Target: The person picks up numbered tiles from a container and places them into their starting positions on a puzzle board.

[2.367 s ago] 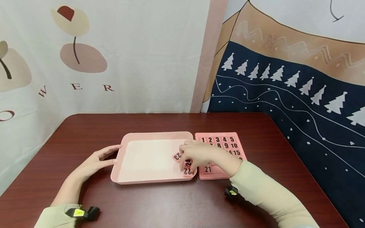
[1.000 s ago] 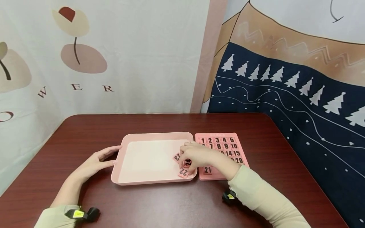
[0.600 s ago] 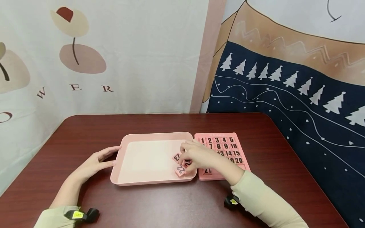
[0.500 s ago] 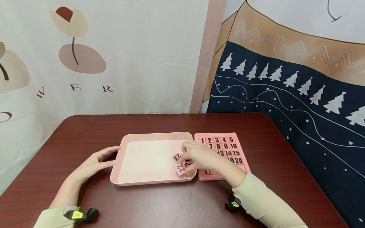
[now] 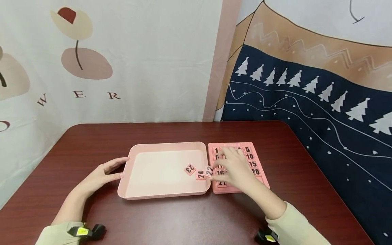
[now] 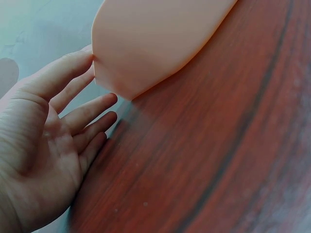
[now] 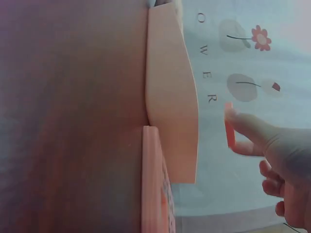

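Note:
My right hand [image 5: 235, 168] pinches a pink number tile marked 22 [image 5: 208, 171] between thumb and finger. It holds the tile raised above the right rim of a shallow pink tray [image 5: 165, 147]; in the right wrist view the tile [image 7: 230, 127] appears edge-on. Tile 23 [image 5: 190, 169] and tile 24 [image 5: 200, 175] lie in the tray. Beside it is a pink number board [image 5: 229, 145] with rows of numbers, partly covered by my right hand; 21 [image 5: 222, 183] sits in its bottom row. My left hand [image 5: 99, 175] touches the tray's left end with fingers loosely extended.
The tray and board stand side by side on a dark red wooden table [image 5: 165, 221]. Behind the table hangs a pale printed curtain [image 5: 159, 68], with a navy tree-patterned cloth [image 5: 284, 98] at the right.
My right hand has taken tile 22 from the tray's lower right, turned and lifted it, and moved right toward the board. The left hand stays at the tray's end.

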Demonstrator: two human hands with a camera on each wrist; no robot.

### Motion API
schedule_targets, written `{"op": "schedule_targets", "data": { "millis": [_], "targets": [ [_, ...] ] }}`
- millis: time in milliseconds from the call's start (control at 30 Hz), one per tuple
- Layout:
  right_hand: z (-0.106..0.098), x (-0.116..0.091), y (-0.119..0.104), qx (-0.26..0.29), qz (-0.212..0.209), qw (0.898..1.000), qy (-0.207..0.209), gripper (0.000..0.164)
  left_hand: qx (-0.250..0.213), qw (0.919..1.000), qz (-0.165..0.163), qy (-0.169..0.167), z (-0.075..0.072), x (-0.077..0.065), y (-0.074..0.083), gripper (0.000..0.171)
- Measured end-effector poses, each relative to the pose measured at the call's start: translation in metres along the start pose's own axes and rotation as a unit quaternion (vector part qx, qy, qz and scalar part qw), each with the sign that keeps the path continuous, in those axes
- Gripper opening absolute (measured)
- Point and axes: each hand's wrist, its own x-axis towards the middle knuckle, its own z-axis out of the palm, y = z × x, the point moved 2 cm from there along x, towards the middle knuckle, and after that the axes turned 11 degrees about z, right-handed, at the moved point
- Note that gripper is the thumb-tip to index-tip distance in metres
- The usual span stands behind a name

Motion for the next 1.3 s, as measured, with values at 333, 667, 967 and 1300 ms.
{"op": "schedule_targets", "data": {
  "millis": [333, 667, 967, 1300],
  "targets": [
    [-0.003, -0.031, 0.013, -0.011, 0.107, 0.993, 0.054, 0.031, 0.008, 1.0, 0.001, 0.001, -0.002, 0.0, -0.002, 0.054],
    [-0.004, -0.05, 0.022, -0.035, 0.176, 0.981, 0.072, 0.035, -0.003, 1.0, 0.003, 0.003, 0.0, 0.0, -0.002, 0.054],
    [0.003, -0.061, 0.027, -0.055, 0.219, 0.973, 0.052, 0.039, -0.006, 0.9999, 0.008, 0.005, 0.001, 0.0, 0.0, 0.053],
    [0.012, -0.065, 0.024, -0.043, 0.242, 0.969, 0.022, 0.038, -0.007, 1.0, 0.005, 0.001, 0.001, 0.0, -0.002, 0.054]
  ]
}}
